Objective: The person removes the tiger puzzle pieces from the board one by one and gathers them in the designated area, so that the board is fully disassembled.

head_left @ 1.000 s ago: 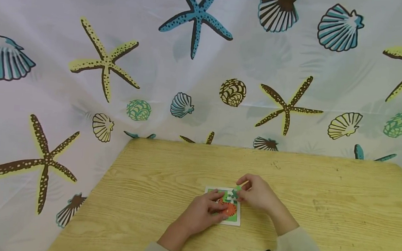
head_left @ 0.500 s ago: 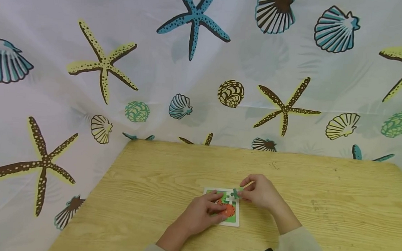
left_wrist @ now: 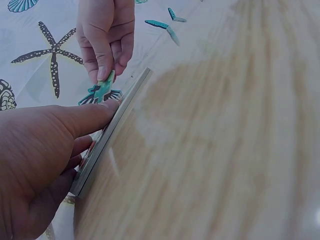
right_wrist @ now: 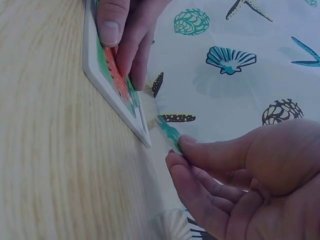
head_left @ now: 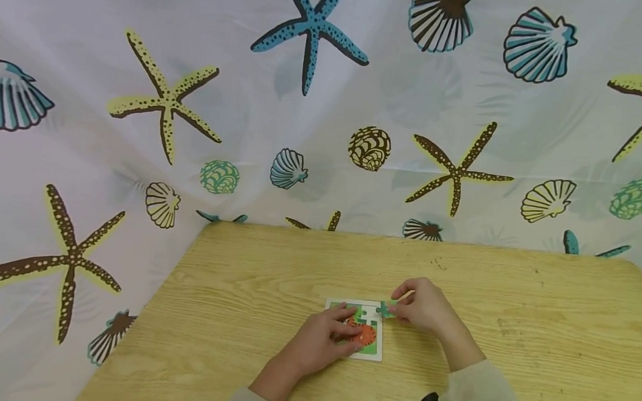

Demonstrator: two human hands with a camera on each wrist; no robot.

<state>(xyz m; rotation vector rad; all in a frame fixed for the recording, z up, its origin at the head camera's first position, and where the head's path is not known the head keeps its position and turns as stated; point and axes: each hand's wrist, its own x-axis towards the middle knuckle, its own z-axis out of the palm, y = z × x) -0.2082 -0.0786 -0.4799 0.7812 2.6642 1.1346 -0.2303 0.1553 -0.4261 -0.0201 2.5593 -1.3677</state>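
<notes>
Small green jigsaw piece (head_left: 386,309) sits pinched between thumb and fingers of the right hand (head_left: 423,306), just off the far right corner of the white-framed green and orange puzzle board (head_left: 374,350). Nearer, the left hand (head_left: 320,341) presses flat-fingered on that board, near the front edge of the pale wooden bench (head_left: 539,324). Behind hangs the seashell-print cloth (head_left: 249,110).

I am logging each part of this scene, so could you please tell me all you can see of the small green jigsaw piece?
The small green jigsaw piece is flat and thin, teal-green with lobed edges. The right hand pinches it by one end just off the upper right corner of the white-framed puzzle board, tilted, beside the empty white slot. The left hand presses the board.
</notes>
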